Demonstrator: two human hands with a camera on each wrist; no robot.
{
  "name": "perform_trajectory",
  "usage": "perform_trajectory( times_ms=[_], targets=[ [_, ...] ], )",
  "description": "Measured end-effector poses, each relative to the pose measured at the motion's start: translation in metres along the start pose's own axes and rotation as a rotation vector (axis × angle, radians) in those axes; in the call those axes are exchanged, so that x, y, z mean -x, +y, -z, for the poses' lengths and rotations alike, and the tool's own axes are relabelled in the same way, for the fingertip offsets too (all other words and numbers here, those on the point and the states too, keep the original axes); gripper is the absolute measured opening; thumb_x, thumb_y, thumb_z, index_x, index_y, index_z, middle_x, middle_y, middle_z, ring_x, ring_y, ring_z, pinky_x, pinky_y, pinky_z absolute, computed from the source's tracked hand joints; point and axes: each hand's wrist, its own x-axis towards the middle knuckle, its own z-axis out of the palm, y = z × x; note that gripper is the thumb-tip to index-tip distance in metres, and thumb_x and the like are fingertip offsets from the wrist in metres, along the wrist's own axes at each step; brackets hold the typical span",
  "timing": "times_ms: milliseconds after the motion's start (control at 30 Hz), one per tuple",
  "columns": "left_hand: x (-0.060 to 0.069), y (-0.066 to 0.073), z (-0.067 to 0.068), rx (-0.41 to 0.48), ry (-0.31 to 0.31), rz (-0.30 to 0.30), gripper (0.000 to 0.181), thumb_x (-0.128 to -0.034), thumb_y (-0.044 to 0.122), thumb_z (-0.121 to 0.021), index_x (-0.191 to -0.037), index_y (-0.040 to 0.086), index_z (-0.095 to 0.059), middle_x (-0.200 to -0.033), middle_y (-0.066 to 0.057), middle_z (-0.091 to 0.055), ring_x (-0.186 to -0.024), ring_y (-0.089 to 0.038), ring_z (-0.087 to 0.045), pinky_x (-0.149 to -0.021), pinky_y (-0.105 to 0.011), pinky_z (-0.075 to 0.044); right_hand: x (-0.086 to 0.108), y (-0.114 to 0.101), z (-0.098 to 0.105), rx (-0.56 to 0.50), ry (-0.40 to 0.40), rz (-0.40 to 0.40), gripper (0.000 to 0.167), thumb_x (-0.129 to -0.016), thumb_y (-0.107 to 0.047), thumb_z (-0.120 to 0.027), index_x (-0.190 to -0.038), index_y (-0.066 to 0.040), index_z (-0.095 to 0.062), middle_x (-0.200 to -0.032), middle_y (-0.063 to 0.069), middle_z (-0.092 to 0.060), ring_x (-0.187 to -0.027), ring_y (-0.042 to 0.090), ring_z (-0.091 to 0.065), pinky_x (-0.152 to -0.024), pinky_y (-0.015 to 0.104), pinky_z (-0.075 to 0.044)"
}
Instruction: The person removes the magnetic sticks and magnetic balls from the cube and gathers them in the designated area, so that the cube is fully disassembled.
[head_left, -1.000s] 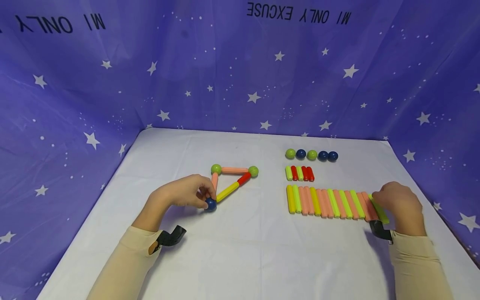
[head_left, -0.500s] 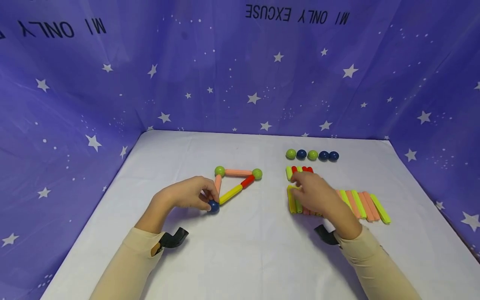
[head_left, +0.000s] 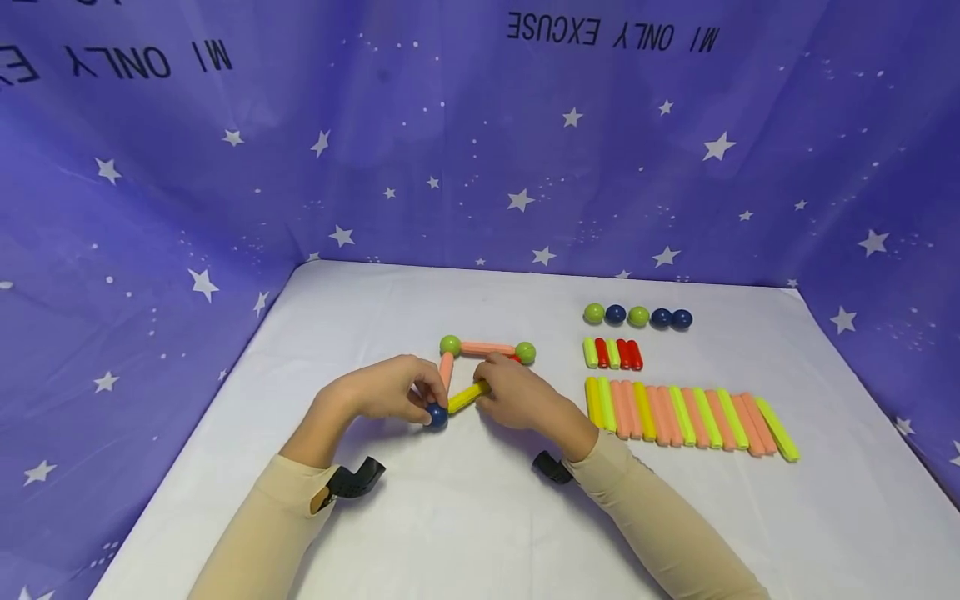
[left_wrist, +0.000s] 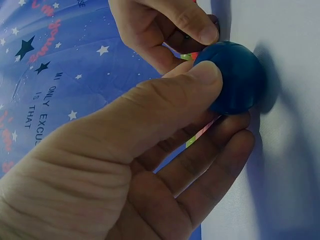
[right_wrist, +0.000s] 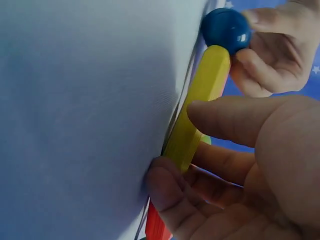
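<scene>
Between thumb and fingers my left hand [head_left: 386, 392] pinches a dark blue ball [left_wrist: 237, 77] at the near corner of a stick-and-ball frame. My right hand [head_left: 525, 400] holds the yellow stick [right_wrist: 202, 95] of that frame, thumb on one side and fingers on the other. One end of this stick touches the blue ball; its other end meets a red stick [right_wrist: 156, 222], mostly covered by the right hand in the head view. Two green balls, a left one [head_left: 450, 346] and a right one [head_left: 526, 353], mark the far corners, joined by a pink stick [head_left: 487, 348]. Another pink stick [head_left: 446, 369] runs toward the blue ball.
Right of the frame, a row of long pink, yellow and lime sticks [head_left: 663, 415] lies on the white tabletop [head_left: 465, 517]. Behind it are short red and lime sticks [head_left: 626, 354], then several green and blue balls [head_left: 638, 316]. A purple starry curtain [head_left: 420, 217] surrounds the table.
My right hand has left the far end of the long stick row, passed leftward over the sticks, and taken hold of the frame's yellow stick. The left hand keeps pinching the blue ball.
</scene>
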Motion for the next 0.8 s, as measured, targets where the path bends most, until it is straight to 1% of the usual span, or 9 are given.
perform_trajectory(
  times_ms=[67, 133, 267, 433, 533, 700, 733, 800],
  targets=[
    [-0.001, 0.002, 0.001, -0.002, -0.005, 0.001, 0.023, -0.079, 0.001, -0.078, -0.094, 0.016, -0.071, -0.096, 0.005, -0.064, -0.09, -0.012, -0.063, -0.081, -0.03, -0.053, -0.002, 0.001, -0.001, 0.007, 0.015, -0.007, 0.019, -0.088, -0.015, -0.069, -0.105, -0.007, -0.068, -0.097, 0.002, -0.056, -0.082, 0.014, -0.054, -0.078, 0.03, -0.048],
    [-0.002, 0.004, 0.003, -0.004, -0.003, 0.005, 0.023, -0.0786, 0.001, -0.079, -0.094, 0.016, -0.071, -0.095, 0.005, -0.064, -0.089, -0.012, -0.063, -0.081, -0.03, -0.053, -0.002, 0.002, 0.0, 0.007, 0.032, -0.011, 0.016, -0.087, -0.015, -0.071, -0.101, -0.007, -0.069, -0.092, 0.0, -0.056, -0.078, 0.013, -0.053, -0.075, 0.028, -0.048],
    [-0.003, 0.007, 0.005, 0.006, 0.0, 0.014, 0.024, -0.0782, 0.0, -0.079, -0.094, 0.015, -0.071, -0.096, 0.004, -0.064, -0.089, -0.013, -0.064, -0.081, -0.031, -0.053, -0.001, 0.003, 0.004, 0.005, 0.05, -0.005, 0.015, -0.085, -0.018, -0.076, -0.097, -0.009, -0.071, -0.088, -0.002, -0.056, -0.075, 0.012, -0.051, -0.071, 0.027, -0.046],
    [-0.001, 0.005, 0.002, 0.021, -0.006, 0.032, 0.023, -0.0786, 0.001, -0.079, -0.095, 0.014, -0.07, -0.096, 0.003, -0.064, -0.089, -0.014, -0.063, -0.08, -0.03, -0.053, 0.003, 0.004, 0.007, 0.039, 0.02, 0.023, 0.015, -0.084, -0.022, -0.078, -0.092, -0.013, -0.07, -0.084, -0.006, -0.057, -0.072, 0.011, -0.051, -0.067, 0.025, -0.046],
    [0.001, 0.004, 0.001, 0.028, -0.007, 0.042, 0.023, -0.0784, 0.001, -0.079, -0.095, 0.013, -0.07, -0.095, 0.002, -0.064, -0.089, -0.015, -0.063, -0.08, -0.031, -0.054, 0.007, 0.003, 0.007, 0.048, -0.024, 0.067, 0.014, -0.082, -0.022, -0.077, -0.091, -0.015, -0.068, -0.08, -0.008, -0.057, -0.07, 0.011, -0.05, -0.066, 0.026, -0.045],
    [0.003, 0.004, 0.0, 0.02, 0.001, 0.039, 0.023, -0.0777, 0.0, -0.079, -0.094, 0.013, -0.069, -0.094, 0.002, -0.064, -0.088, -0.015, -0.064, -0.08, -0.031, -0.054, 0.012, -0.002, 0.004, 0.03, -0.101, 0.215, 0.018, -0.085, -0.015, -0.073, -0.103, -0.016, -0.071, -0.088, -0.01, -0.061, -0.075, 0.008, -0.053, -0.072, 0.024, -0.046],
    [0.002, 0.004, 0.001, 0.02, 0.002, 0.037, 0.023, -0.0777, 0.0, -0.079, -0.094, 0.013, -0.069, -0.094, 0.002, -0.064, -0.088, -0.015, -0.064, -0.079, -0.031, -0.054, 0.013, -0.003, 0.003, 0.045, -0.109, 0.239, 0.019, -0.086, -0.014, -0.072, -0.104, -0.016, -0.072, -0.087, -0.01, -0.061, -0.074, 0.007, -0.052, -0.072, 0.023, -0.046],
    [0.001, 0.004, 0.001, 0.02, 0.003, 0.035, 0.022, -0.0778, 0.0, -0.079, -0.094, 0.012, -0.069, -0.094, 0.002, -0.064, -0.088, -0.015, -0.064, -0.079, -0.03, -0.054, 0.015, -0.005, 0.002, 0.091, -0.117, 0.269, 0.014, -0.087, -0.014, -0.071, -0.101, -0.016, -0.074, -0.081, -0.01, -0.058, -0.069, 0.007, -0.049, -0.067, 0.023, -0.044]
  ],
)
